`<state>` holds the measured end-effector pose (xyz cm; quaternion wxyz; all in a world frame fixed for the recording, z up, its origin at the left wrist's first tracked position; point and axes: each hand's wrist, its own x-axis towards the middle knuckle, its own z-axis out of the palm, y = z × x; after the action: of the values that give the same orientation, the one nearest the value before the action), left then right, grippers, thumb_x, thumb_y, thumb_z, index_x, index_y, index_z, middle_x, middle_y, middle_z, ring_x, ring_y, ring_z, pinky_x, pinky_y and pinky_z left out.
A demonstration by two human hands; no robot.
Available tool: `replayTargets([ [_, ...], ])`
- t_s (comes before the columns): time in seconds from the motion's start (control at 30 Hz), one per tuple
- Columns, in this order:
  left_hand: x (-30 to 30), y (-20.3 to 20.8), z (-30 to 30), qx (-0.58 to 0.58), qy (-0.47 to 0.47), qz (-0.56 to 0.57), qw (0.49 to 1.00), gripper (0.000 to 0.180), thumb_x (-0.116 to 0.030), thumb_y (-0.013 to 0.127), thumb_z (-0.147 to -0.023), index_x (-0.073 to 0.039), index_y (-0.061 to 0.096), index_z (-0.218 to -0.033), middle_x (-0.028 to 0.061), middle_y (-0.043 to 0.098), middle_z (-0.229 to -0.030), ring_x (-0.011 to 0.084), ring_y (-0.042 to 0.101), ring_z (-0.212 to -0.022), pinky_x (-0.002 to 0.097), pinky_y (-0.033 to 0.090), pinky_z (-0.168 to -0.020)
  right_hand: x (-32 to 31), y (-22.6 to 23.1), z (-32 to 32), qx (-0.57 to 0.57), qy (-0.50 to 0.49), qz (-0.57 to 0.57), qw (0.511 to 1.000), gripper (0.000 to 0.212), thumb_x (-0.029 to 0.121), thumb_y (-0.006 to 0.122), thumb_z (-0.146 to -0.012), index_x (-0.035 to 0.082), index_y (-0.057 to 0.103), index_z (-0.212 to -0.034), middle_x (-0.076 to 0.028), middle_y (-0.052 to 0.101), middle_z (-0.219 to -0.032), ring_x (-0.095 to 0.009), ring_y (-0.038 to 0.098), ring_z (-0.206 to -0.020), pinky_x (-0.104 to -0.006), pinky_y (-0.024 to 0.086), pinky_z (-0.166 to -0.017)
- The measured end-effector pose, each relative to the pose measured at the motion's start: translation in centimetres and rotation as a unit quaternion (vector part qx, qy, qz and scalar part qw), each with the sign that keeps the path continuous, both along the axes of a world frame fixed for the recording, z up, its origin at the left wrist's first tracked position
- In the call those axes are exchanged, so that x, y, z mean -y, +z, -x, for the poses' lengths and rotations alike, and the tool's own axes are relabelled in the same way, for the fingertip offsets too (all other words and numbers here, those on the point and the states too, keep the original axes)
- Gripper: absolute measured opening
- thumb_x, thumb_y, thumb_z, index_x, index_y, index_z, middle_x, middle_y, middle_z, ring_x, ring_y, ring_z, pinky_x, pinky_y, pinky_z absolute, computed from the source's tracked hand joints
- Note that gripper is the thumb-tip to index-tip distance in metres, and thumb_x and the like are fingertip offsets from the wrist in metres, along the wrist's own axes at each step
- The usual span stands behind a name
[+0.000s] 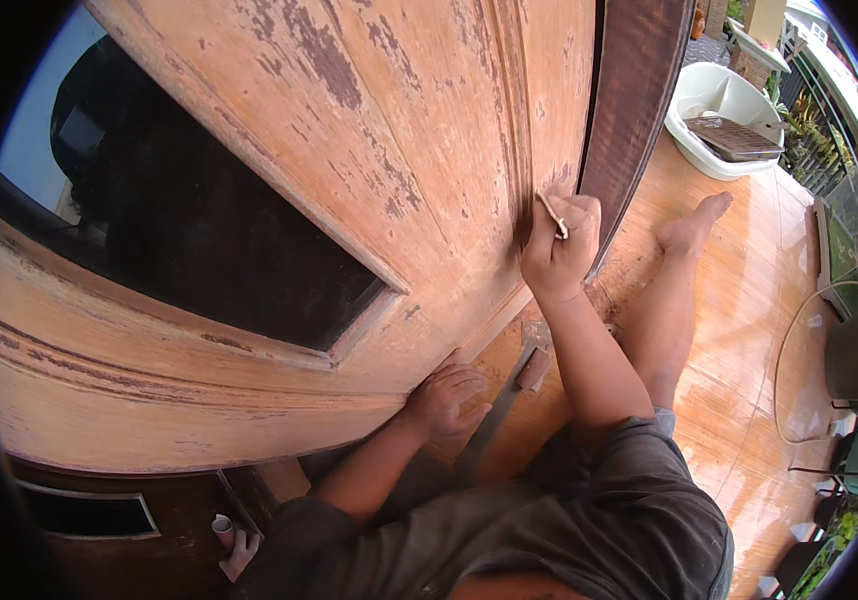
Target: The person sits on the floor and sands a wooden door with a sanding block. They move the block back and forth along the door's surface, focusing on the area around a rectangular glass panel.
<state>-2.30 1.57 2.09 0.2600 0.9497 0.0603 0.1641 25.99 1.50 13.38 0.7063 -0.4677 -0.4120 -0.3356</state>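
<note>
A wooden door panel (469, 230) with flaking dark finish and bare pale patches fills the upper left. Against its grooved edge moulding, my right hand (574, 245) is closed on a thin folded beige piece that looks like sandpaper (552, 215); most of it is hidden in the fist. Lower down, my left hand (444, 402) rests by the panel's bottom edge, fingers stretched out and holding nothing. A small brownish block (533, 369) lies on the floor between my forearms.
Dark glass (219, 230) is set in the panel. A dark frame (639, 90) borders it. On the glossy tiled floor (729, 320) stands a white basin (714, 165) with a brown rack. My bare leg (664, 310) stretches there. Lower left, a small tube (222, 527) touches pale fingers or toes.
</note>
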Motion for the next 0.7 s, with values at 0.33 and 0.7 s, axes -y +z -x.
replayTargets([
  [0.33, -0.2, -2.0, 0.4, 0.028, 0.008, 0.058, 0.998, 0.036, -0.032, 0.08, -0.089, -0.002, 0.076, -0.108, 0.0184, 0.075, -0.118, 0.0378, 0.068, -0.122, 0.0575, 0.035, -0.129, -3.1, 5.1, -1.1, -0.099, 0.065, -0.029, 0.993, 0.017, -0.001, 0.074, -0.102, 0.001, 0.06, -0.111, -0.011, 0.074, -0.106, -0.019, 0.072, -0.093, -0.0288, 0.056, -0.077],
  [0.7, 0.2, -1.3, 0.4, 0.002, -0.006, 0.046, 0.999, 0.032, -0.031, 0.079, -0.088, -0.003, 0.073, -0.102, 0.0157, 0.072, -0.109, 0.0386, 0.066, -0.114, 0.0588, 0.033, -0.13, -1.5, 1.7, -0.9, -0.011, -0.111, 0.098, 0.989, 0.01, 0.003, 0.076, -0.101, -0.002, 0.068, -0.104, -0.011, 0.067, -0.096, -0.023, 0.07, -0.083, -0.034, 0.059, -0.074],
])
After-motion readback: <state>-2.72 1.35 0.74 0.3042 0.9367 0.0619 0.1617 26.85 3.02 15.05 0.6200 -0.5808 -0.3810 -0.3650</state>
